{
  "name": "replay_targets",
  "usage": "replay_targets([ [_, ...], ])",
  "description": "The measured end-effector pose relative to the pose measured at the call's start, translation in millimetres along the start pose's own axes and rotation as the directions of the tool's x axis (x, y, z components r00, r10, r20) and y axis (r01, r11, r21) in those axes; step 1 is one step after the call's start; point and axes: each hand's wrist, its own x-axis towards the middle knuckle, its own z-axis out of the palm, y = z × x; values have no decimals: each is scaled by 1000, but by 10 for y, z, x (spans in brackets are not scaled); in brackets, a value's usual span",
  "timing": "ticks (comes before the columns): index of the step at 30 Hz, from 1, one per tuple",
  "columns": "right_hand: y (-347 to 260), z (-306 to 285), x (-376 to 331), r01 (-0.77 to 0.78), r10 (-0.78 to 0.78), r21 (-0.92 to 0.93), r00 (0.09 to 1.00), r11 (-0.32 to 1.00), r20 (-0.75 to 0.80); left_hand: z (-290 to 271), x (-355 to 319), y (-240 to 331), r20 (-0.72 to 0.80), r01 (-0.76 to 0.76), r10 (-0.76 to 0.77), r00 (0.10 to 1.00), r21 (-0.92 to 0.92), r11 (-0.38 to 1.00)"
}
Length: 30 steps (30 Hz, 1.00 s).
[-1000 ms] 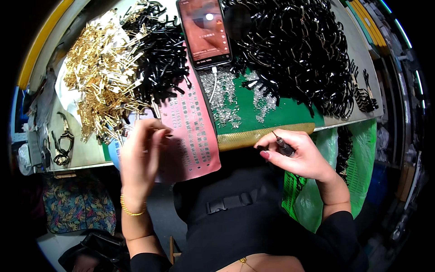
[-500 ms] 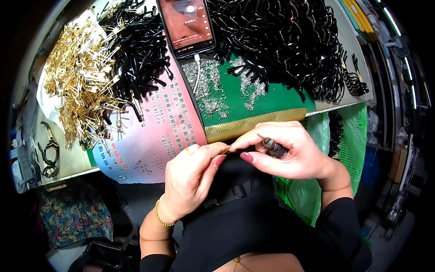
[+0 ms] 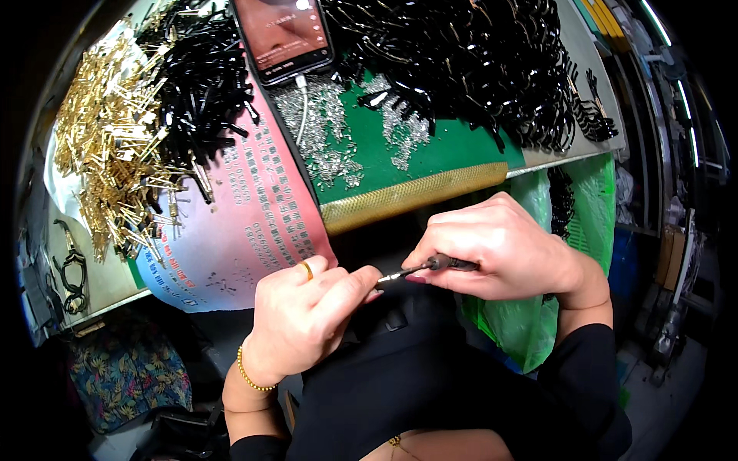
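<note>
My right hand (image 3: 503,244) is closed around a slim screwdriver (image 3: 450,263) with a dark handle, its shaft pointing left. The shaft's tip meets the fingertips of my left hand (image 3: 311,311), which are pinched together. A small bright metal bit shows there, but the fingers hide most of what they hold. Both hands are over my lap, just in front of the table's near edge. Beyond them, small silver screws (image 3: 327,146) lie scattered on the green mat (image 3: 369,173). A heap of glossy black eyeglass temples (image 3: 477,69) covers the far right.
Thin gold metal parts (image 3: 104,146) are heaped at the left, beside more black pieces (image 3: 204,84). A phone (image 3: 284,42) with a white cable (image 3: 303,115) stands at the back. A printed sheet (image 3: 223,238) overhangs the front edge near a gold mesh strip (image 3: 415,198). Green bags (image 3: 530,338) hang right.
The screwdriver has swung from pointing up in my right hand to lying level, its tip now at my left fingertips. Both hands sit slightly lower, and the view has shifted a little.
</note>
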Motion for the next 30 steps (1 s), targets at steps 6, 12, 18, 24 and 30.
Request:
replay_targets([
  [6,-18,-33,-7,-51,53,-39,996,998,73,162,52,-58,47,-72,70,996,55,996],
  [12,300,-193,-92,-307,238,-429,949,850,-207,179,-87,-83,-33,440,-508,861,-454,775],
  [18,407,-95,21,-236,178,-557,971,796,-157,340,281,-2,32,375,-651,759,-838,397],
  [24,387,-142,55,-268,229,-543,963,796,-139,398,507,-3,138,410,-557,819,-820,400],
  [30,448,-141,67,-198,160,-533,980,823,-118,286,253,38,52,454,-640,766,-749,483],
])
